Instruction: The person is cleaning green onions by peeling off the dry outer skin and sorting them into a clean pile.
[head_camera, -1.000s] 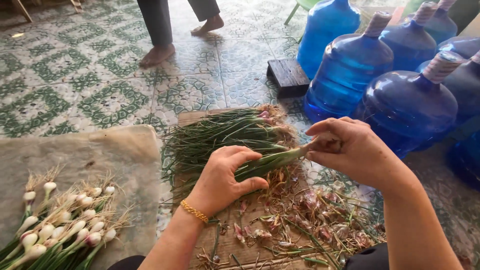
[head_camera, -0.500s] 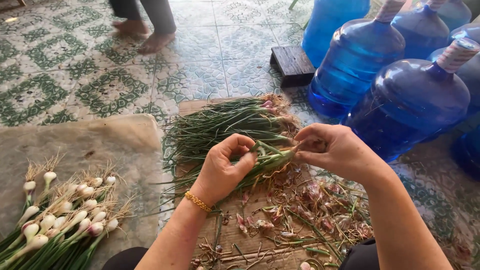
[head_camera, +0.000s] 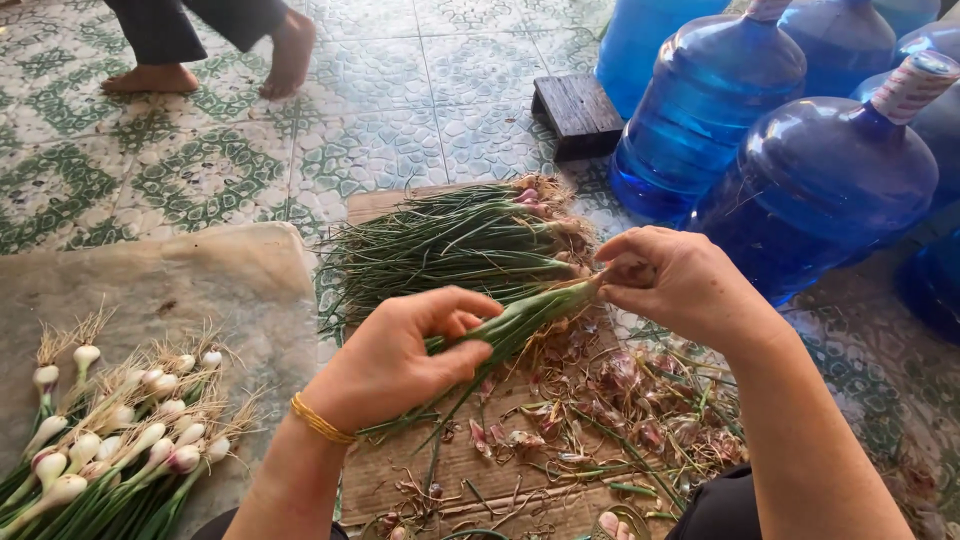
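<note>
My left hand and right hand grip one green scallion stalk; peeled white-bulbed scallions lie done, the unpeeled green pile remains.

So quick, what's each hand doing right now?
Left hand: closed around the green onion stalks.
Right hand: pinching the bulb end of the same stalks.

Glossy translucent blue plastic jugs are standing on glazed patterned floor tiles, matt corrugated cardboard is lying beside coarse sacking, near a dark rough wooden block.
</note>
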